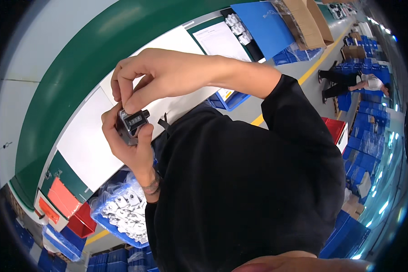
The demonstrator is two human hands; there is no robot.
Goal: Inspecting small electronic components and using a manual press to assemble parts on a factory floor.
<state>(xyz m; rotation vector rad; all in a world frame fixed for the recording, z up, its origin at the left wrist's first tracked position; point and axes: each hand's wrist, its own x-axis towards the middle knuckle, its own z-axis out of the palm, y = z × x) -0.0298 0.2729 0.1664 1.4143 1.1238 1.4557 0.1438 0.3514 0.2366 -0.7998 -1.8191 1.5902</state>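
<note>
Counter (135, 120) partly hidden by left grip (133, 156); print on white sheet (222, 43) too small to read.

Surroundings: stocked bins, crates and paperwork around a green-topped bench.
Upper centre of the frame: printed white sheet (221, 43) on the green surface (54, 97), white moulded parts (238, 30) beside it, then a blue panel (264, 25) and an open cardboard box (307, 22). Lower left: blue bin (114, 234) lined with clear plastic and filled with white parts; near it, a red bin (82, 221) and an orange-red sheet (64, 198). Right: yellow floor line (321, 59), a person (372, 82) in a light top and dark trousers, and stacked blue crates (361, 138).
</note>
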